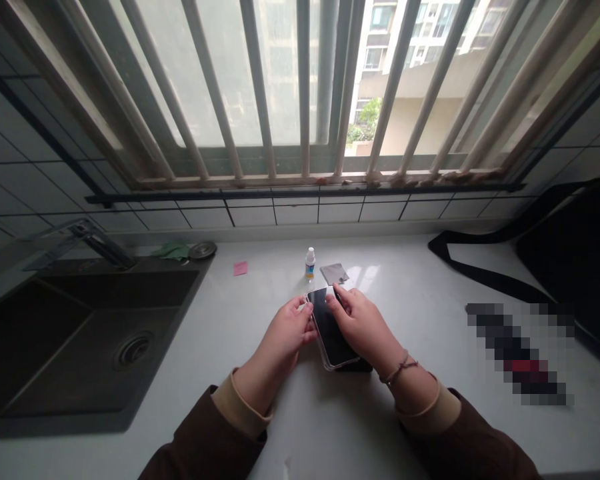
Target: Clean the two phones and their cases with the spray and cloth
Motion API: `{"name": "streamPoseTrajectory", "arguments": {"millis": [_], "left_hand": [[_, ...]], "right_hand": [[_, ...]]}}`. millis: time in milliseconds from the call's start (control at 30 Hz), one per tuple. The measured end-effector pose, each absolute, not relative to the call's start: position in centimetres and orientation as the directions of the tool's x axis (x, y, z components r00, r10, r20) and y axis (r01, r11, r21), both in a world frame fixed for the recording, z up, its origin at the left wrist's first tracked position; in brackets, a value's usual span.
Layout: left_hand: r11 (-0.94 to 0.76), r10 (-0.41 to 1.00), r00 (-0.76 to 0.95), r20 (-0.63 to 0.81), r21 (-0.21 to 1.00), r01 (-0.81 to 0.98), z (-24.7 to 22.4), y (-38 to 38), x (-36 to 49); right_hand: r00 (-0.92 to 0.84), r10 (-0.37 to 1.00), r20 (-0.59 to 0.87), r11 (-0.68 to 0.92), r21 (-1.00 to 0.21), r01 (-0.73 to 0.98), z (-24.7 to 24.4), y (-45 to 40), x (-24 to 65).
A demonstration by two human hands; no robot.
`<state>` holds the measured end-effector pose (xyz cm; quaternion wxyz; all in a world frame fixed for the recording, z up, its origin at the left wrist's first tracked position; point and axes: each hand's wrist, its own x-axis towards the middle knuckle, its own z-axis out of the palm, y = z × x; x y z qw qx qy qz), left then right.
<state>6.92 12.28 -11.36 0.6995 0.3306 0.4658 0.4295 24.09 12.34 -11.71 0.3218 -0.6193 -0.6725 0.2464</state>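
A smartphone (333, 337) with a dark screen and a clear case lies between my two hands, tilted in the middle of the counter. My left hand (291, 327) is closed on the left edge of the phone and its case. On the other side, my right hand (363, 320) grips the phone's upper right, its thumb over the screen. A flat black thing (363, 366) peeks out under the phone's lower end; most of it is hidden. Just beyond the phone stand a small white bottle (310, 264) and a folded grey cloth (335, 273).
At left a dark sink (170, 360) with a faucet (103, 243) is set into the white counter (220, 400). A pink slip (241, 269), a green cloth (174, 251) and a round metal strainer (202, 250) lie behind. A black strapped bag (575, 253) and a blurred-out item (520, 353) are at right.
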Motion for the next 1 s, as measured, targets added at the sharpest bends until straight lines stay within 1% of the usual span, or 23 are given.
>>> {"name": "streamPoseTrajectory", "arguments": {"millis": [100, 167, 233, 300, 367, 400, 467, 533, 633, 833, 1000], "left_hand": [[0.405, 0.912, 0.201, -0.358, 0.864, -0.298, -11.36, 12.29, 6.91], [0.388, 0.92, 0.193, -0.342, 0.868, -0.311, -11.34, 12.32, 6.83], [0.373, 0.926, 0.19, -0.326, 0.866, -0.333, -11.26, 12.35, 6.7], [0.372, 0.925, 0.211, -0.314, 0.86, -0.348, -11.09, 12.3, 6.56], [0.386, 0.914, 0.27, -0.304, 0.856, -0.343, -10.86, 12.16, 6.49], [0.397, 0.904, 0.306, -0.3, 0.855, -0.335, -10.74, 12.05, 6.48], [0.414, 0.883, 0.367, -0.291, 0.851, -0.322, -10.57, 11.84, 6.52], [0.425, 0.873, 0.393, -0.29, 0.847, -0.319, -10.52, 11.67, 6.59], [0.438, 0.871, 0.383, -0.309, 0.841, -0.318, -10.61, 11.57, 6.62], [0.445, 0.863, 0.404, -0.304, 0.836, -0.32, -10.63, 11.52, 6.45], [0.436, 0.864, 0.405, -0.3, 0.848, -0.301, -10.84, 11.6, 6.41]], "right_hand": [[-0.034, 0.996, 0.087, 0.089, -0.76, 0.644, -11.74, 12.35, 24.15], [-0.033, 0.997, 0.075, 0.081, -0.82, 0.566, -11.62, 12.44, 24.3], [-0.017, 0.999, 0.046, 0.049, -0.906, 0.421, -11.42, 12.55, 24.44], [-0.001, 0.998, -0.069, -0.067, -0.971, 0.228, -11.24, 12.61, 24.5], [-0.027, 0.975, -0.221, -0.219, -0.974, 0.062, -11.17, 12.62, 24.48], [-0.046, 0.962, -0.268, -0.268, -0.963, 0.005, -11.18, 12.62, 24.46], [-0.06, 0.959, -0.279, -0.282, -0.957, -0.065, -11.24, 12.61, 24.43], [-0.037, 0.971, -0.234, -0.237, -0.967, -0.092, -11.29, 12.63, 24.43], [-0.02, 0.982, -0.189, -0.19, -0.979, -0.077, -11.15, 12.61, 24.4], [-0.05, 0.977, -0.209, -0.213, -0.969, -0.121, -10.88, 12.4, 24.19], [0.002, 0.983, -0.185, -0.185, -0.983, -0.013, -11.75, 12.65, 24.36]]}}
